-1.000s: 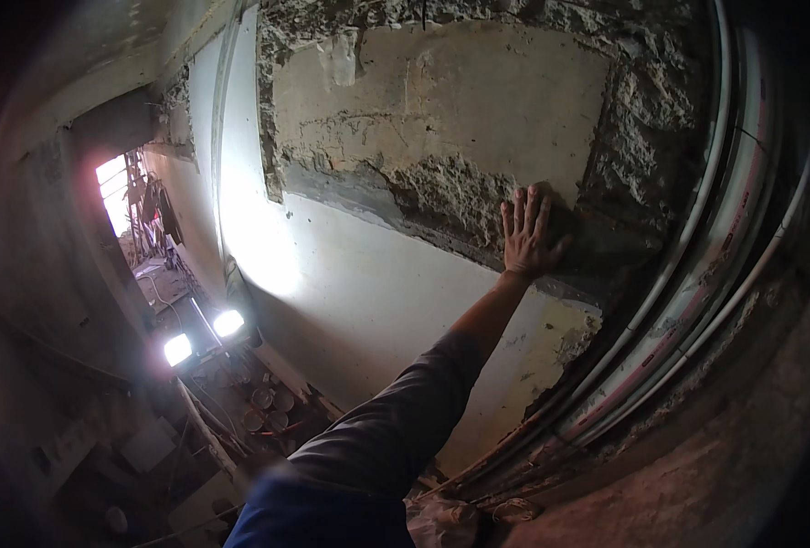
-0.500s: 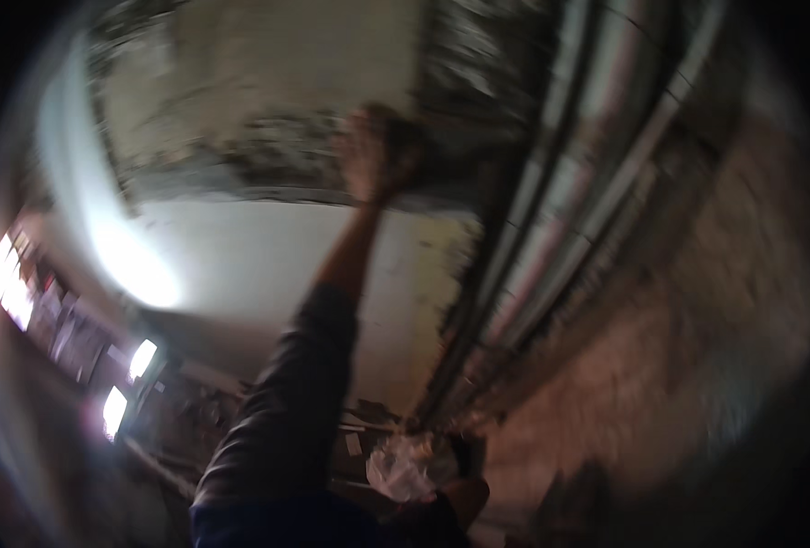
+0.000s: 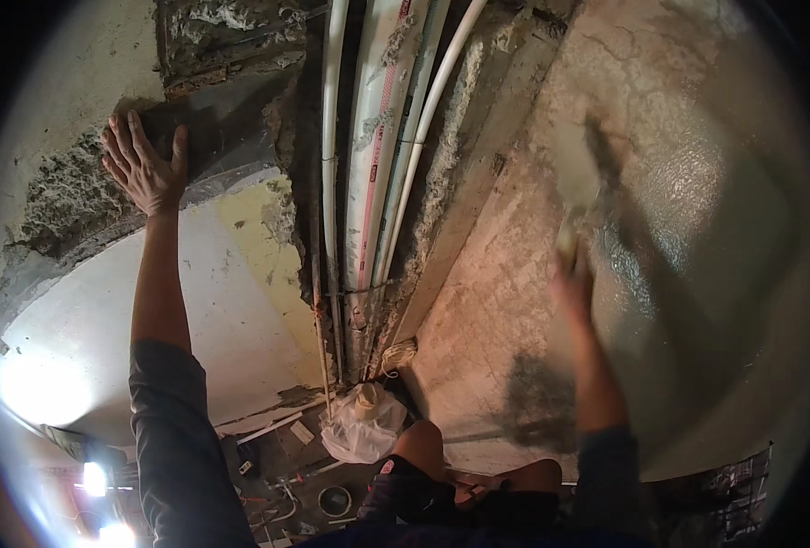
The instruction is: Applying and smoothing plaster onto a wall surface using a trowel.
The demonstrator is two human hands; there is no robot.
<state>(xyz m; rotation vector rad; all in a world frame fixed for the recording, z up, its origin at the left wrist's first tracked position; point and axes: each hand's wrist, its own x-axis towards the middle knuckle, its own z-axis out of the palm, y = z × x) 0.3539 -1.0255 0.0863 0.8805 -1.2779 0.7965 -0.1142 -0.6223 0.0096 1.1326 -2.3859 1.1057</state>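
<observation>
Right fingers round one trowel, two lamps

Indoor renovation site: chipped wall, bare pipes, bright lamps, glistening wet coating.

Pipes: run up the corner, between left wall and right wall.
Left hand: laid on left wall, high up, left of pipes.
Right hand: before right wall, right of pipes, around handle of trowel.
Trowel: blade above right hand, at right wall; contact unclear.
Bag: on floor, at foot of pipes.
Rope coil: just behind bag, beside pipes, at foot of right wall.
Knees: right of bag.
Round rim: on floor, nearer than bag, left of knees.
Lamps: far left, low, below left wall.
</observation>
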